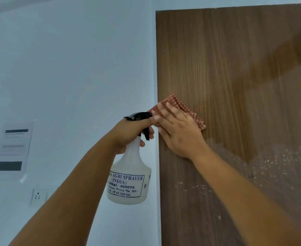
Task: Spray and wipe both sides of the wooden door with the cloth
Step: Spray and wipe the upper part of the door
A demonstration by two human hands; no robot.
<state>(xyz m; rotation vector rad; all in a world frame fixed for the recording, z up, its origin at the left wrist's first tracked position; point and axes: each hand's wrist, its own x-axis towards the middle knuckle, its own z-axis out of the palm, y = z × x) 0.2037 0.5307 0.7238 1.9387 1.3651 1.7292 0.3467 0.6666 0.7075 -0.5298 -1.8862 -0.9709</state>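
The wooden door fills the right half of the head view, its left edge running down the middle. My right hand lies flat on a red checked cloth and presses it against the door near that edge. Fine spray droplets speckle the door surface lower right. My left hand grips the neck of a translucent white spray bottle with a black trigger head, held just left of the door's edge, its nozzle close to the cloth.
A pale blue wall lies left of the door. On it hang laminated sheets at far left and a white power socket below them.
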